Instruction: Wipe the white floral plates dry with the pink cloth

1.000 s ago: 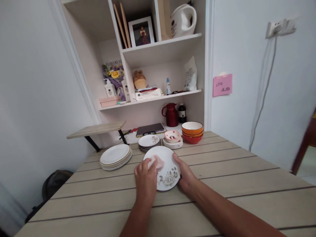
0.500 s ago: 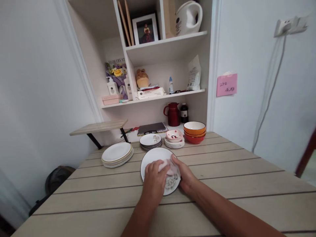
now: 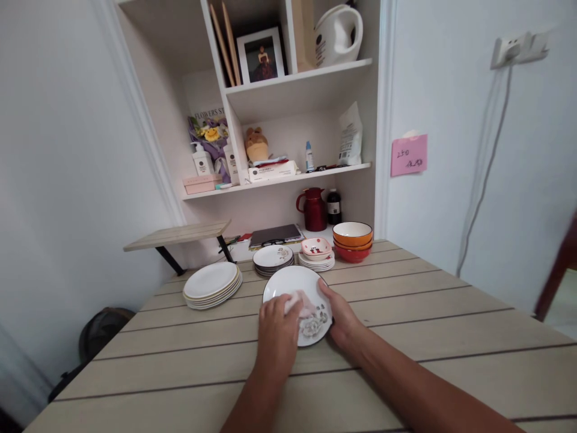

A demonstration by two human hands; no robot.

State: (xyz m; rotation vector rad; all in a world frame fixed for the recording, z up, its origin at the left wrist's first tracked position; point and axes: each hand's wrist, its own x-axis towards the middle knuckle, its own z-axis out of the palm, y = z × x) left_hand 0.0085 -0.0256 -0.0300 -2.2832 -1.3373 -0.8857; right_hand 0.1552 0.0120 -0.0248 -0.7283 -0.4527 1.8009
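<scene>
A white plate [image 3: 288,279] with a dark rim and a grey flower print is held tilted up above the table. My right hand [image 3: 341,316] grips its right edge, thumb on the face and fingers behind. In my left hand [image 3: 278,328] is a crumpled pale pink cloth [image 3: 301,304], pressed against the plate's face; the palm and part of the fingers hide some of it. Behind the plate stands a stack of similar dark-rimmed plates [image 3: 273,257].
A stack of white plates [image 3: 211,281] is on the left of the slatted table [image 3: 406,300]. Small plates [image 3: 317,262] with a pink patterned dish [image 3: 316,247] on top stand by orange and red bowls [image 3: 353,242]. Behind are a red jug [image 3: 314,209] and a low wooden stand [image 3: 178,235].
My left hand has slid the cloth a little left and down across the plate, baring more of the flower print. The plate has tilted slightly. The view has shifted a little.
</scene>
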